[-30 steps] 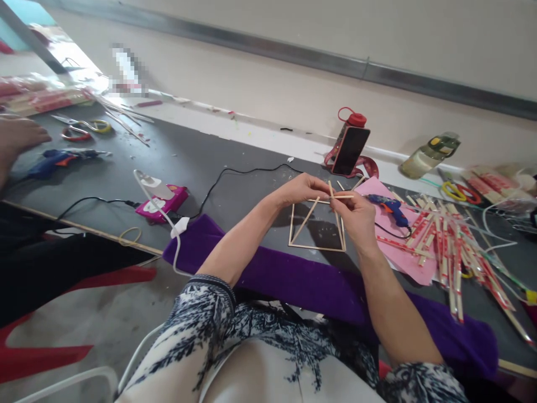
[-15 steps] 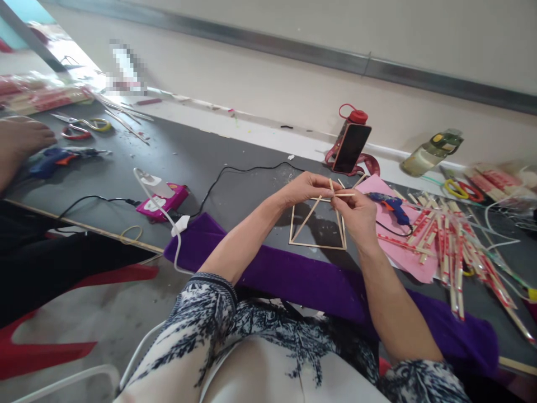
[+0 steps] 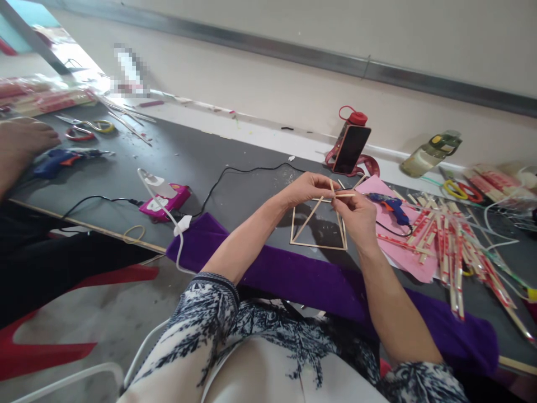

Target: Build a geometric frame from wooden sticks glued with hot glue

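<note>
A frame of thin wooden sticks stands on the dark table, a square base with slanted sticks rising to a peak. My left hand pinches the sticks at that peak from the left. My right hand is closed on the same joint from the right, holding a short stick that points sideways. A blue glue gun lies on pink paper just right of my hands.
Several red-and-white wrapped sticks lie to the right. A phone leans on a red-capped bottle behind. A pink box, cables, purple cloth, scissors and another glue gun lie left. Another person's foot rests far left.
Both hands stay pinched at the top joint of the stick frame; only the view has shifted slightly.
</note>
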`<state>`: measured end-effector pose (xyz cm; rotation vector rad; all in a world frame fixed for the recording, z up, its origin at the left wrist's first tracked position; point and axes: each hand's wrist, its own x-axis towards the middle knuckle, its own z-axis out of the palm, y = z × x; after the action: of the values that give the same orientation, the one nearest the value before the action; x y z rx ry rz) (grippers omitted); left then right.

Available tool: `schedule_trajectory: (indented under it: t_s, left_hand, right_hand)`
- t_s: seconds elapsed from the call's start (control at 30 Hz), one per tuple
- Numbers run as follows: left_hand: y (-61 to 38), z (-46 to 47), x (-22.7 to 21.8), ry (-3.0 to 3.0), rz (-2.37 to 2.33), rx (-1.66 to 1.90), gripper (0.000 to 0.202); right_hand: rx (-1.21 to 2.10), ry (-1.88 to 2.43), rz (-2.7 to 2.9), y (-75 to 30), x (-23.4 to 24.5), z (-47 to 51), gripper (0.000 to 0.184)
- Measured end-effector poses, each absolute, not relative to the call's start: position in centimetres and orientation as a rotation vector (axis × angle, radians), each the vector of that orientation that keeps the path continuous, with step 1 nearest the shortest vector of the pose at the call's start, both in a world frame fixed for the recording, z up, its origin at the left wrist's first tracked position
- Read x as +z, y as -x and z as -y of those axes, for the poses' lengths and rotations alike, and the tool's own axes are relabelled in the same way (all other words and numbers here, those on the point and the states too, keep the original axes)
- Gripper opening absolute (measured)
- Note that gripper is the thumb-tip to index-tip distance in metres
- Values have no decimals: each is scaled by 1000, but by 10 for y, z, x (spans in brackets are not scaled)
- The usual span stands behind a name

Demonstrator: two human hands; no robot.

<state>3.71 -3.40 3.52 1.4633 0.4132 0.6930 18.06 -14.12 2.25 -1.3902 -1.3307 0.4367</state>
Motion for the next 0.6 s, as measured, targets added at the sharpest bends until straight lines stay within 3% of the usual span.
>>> schedule_trajectory:
  t_s: [0.27, 0.6]
  left_hand:
    - [-35, 34, 38, -1520, -411, 629, 29]
    - [-33, 32, 44, -1616, -396, 602, 20]
  right_hand:
    - [437, 1425, 1281, -179, 20, 144, 27]
    - [376, 1442, 1284, -187, 22, 152, 27]
